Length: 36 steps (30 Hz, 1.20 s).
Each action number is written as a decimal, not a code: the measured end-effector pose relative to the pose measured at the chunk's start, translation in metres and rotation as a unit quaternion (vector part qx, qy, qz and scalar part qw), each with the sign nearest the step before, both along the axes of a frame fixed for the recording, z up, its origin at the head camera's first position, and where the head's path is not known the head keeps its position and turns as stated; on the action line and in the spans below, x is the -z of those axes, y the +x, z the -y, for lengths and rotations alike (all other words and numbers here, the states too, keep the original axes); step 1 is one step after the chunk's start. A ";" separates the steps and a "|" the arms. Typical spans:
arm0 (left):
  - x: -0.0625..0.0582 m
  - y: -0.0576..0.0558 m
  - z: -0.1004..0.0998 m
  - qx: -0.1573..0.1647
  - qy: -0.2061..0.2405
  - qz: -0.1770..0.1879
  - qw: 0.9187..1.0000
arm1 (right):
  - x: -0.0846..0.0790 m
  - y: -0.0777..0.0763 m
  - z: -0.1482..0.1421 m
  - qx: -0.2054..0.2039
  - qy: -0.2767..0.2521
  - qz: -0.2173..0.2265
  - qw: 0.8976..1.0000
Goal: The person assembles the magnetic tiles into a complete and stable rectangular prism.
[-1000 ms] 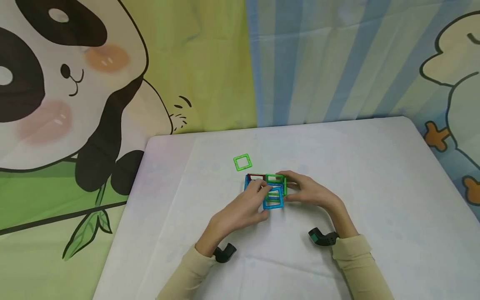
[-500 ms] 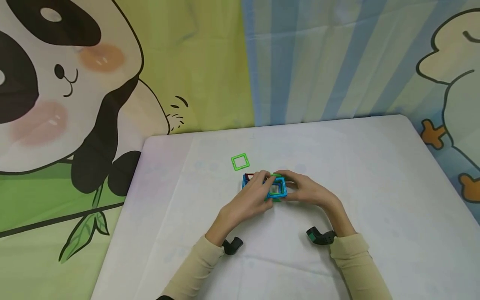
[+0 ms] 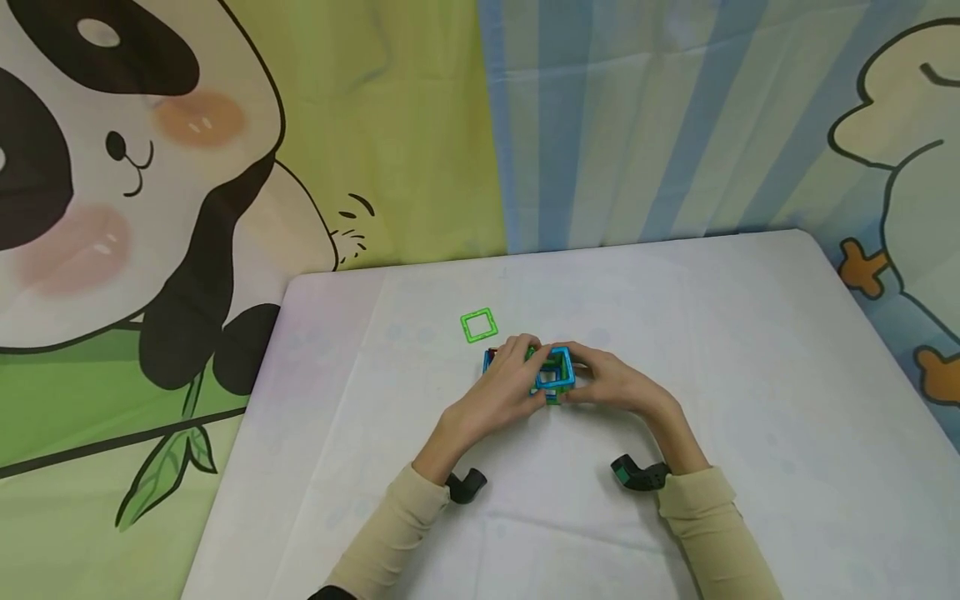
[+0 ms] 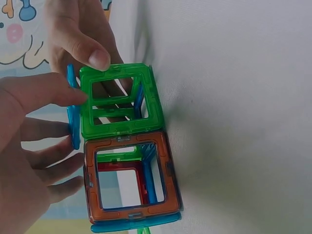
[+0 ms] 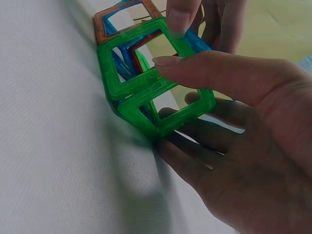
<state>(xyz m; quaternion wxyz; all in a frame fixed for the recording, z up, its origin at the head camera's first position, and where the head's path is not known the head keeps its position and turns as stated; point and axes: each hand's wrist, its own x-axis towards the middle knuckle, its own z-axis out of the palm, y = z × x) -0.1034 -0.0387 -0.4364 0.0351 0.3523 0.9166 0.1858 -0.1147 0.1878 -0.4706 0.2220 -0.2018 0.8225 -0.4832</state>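
Note:
Between my hands stands a block built of square magnetic tiles. In the left wrist view its near side shows a green tile [image 4: 122, 127] beside an orange tile [image 4: 171, 175], with a red tile [image 4: 141, 181] behind. My left hand [image 3: 497, 393] pinches a blue magnetic tile [image 4: 74, 109], seen edge-on along the top of the green section. From the head that blue tile [image 3: 556, 384] covers the block's right half. My right hand [image 3: 617, 379] grips the green right end [image 5: 168, 123], thumb on the green frame and fingers behind. The left hand hides much of the block's left half.
A loose green tile [image 3: 483, 337] lies flat on the white-covered table [image 3: 675, 308], just behind the block. A cartoon-printed cloth [image 3: 427, 133] hangs beyond the table's back edge. Black wrist cameras [image 3: 643, 475] jut inward from both wrists.
The blue tile has gone from hanging tilted at the block's front to lying over the top of its right half. My left hand shifted right and slightly away with it; the right stayed in place.

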 end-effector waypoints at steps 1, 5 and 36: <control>0.000 0.000 0.000 0.000 0.002 0.007 1.000 | 0.000 0.000 0.000 0.001 -0.004 0.004 1.000; -0.001 -0.002 0.001 0.002 0.009 0.027 1.000 | 0.000 0.000 0.000 0.002 -0.016 0.014 1.000; 0.001 -0.015 0.016 0.014 0.018 0.088 0.996 | -0.001 0.002 0.000 -0.001 -0.018 0.002 1.000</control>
